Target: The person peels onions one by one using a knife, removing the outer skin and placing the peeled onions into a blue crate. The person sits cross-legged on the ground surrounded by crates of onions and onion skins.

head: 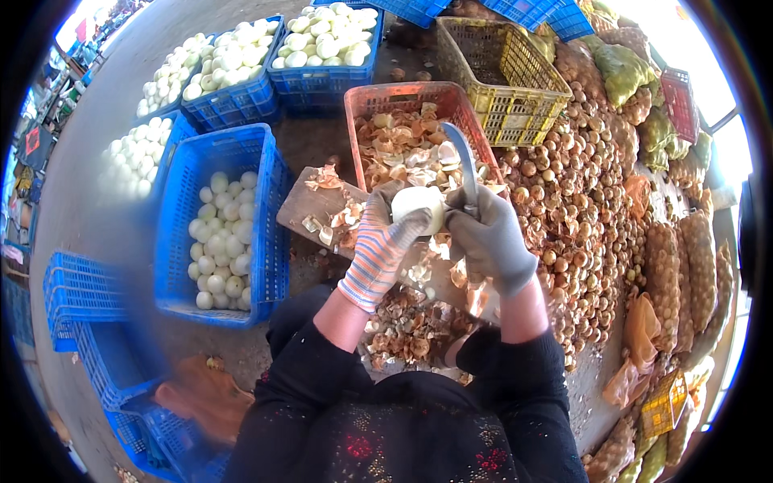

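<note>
My left hand (386,241), in a striped glove with a grey palm, is closed around a peeled white onion (418,210). My right hand (492,241), in a grey glove, grips a knife with a curved blade (464,154); the blade points up and away from me, and the fingers of this hand touch the onion's right side. Beneath both hands lies a wooden board (296,205) strewn with onion skins. Just beyond them a red plastic crate (398,90) holds skins and peelings. More peelings (410,335) lie below the board, between my legs.
A blue crate (211,142) of peeled onions stands at my left, with several fuller blue crates (326,75) behind it. Blue crates (84,290) are stacked at lower left. A yellow crate (519,99) stands beyond a heap of unpeeled onions (567,199) at right, near filled mesh sacks (661,284).
</note>
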`<action>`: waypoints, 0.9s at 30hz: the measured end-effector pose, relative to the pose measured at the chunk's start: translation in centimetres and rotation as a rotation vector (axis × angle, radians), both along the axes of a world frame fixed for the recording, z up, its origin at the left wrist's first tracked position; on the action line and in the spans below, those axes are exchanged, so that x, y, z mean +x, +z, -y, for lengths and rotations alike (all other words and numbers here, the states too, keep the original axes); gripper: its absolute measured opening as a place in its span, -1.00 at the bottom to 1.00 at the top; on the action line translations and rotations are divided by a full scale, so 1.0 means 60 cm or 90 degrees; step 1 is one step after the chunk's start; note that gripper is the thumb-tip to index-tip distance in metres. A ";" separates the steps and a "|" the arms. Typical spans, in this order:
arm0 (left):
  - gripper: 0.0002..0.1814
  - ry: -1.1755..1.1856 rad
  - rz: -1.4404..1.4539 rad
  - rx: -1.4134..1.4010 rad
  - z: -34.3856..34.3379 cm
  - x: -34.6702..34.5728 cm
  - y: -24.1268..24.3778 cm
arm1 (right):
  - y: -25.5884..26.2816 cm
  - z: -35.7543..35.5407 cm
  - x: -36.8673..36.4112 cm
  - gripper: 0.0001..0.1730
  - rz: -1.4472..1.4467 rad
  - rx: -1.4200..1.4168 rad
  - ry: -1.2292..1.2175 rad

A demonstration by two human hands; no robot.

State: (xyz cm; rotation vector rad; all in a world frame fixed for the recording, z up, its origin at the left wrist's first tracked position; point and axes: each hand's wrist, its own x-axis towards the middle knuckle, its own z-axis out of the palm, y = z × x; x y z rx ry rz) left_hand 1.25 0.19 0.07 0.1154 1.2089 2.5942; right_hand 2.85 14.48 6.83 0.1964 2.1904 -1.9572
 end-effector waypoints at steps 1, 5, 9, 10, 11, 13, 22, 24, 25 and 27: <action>-0.34 0.027 -0.010 -0.011 0.001 0.001 0.005 | 0.005 0.002 0.001 -0.88 0.016 -0.030 -0.014; -0.36 -0.036 0.160 0.255 0.020 -0.009 0.004 | -0.010 -0.048 0.007 -0.89 -0.022 -0.109 -0.136; -0.30 -0.054 0.224 0.343 0.034 -0.005 0.022 | -0.043 -0.070 -0.052 -0.84 -0.058 0.043 -0.199; -0.29 -0.071 0.121 0.264 0.035 -0.017 0.011 | -0.064 -0.072 -0.077 -0.76 -0.110 0.148 -0.150; -0.35 -0.026 0.154 0.325 0.039 -0.021 0.024 | -0.083 -0.082 -0.106 -0.68 -0.174 0.247 -0.107; -0.40 0.064 0.188 0.326 0.062 -0.042 0.025 | -0.108 -0.119 -0.153 -0.53 -0.318 0.457 -0.060; -0.49 0.348 -0.042 -0.440 0.481 -0.076 -0.021 | 0.004 -0.301 0.121 -0.73 -0.033 0.278 -0.146; -0.47 0.336 0.014 -0.519 0.532 -0.071 -0.002 | -0.033 -0.365 0.212 -0.71 -0.014 0.290 -0.269; -0.49 0.373 -0.024 -0.602 0.490 -0.076 -0.013 | -0.055 -0.387 0.258 -0.69 -0.015 0.315 -0.329; -0.50 0.354 -0.154 -0.747 0.415 -0.076 0.000 | -0.136 -0.454 0.345 -0.78 0.076 0.234 -0.455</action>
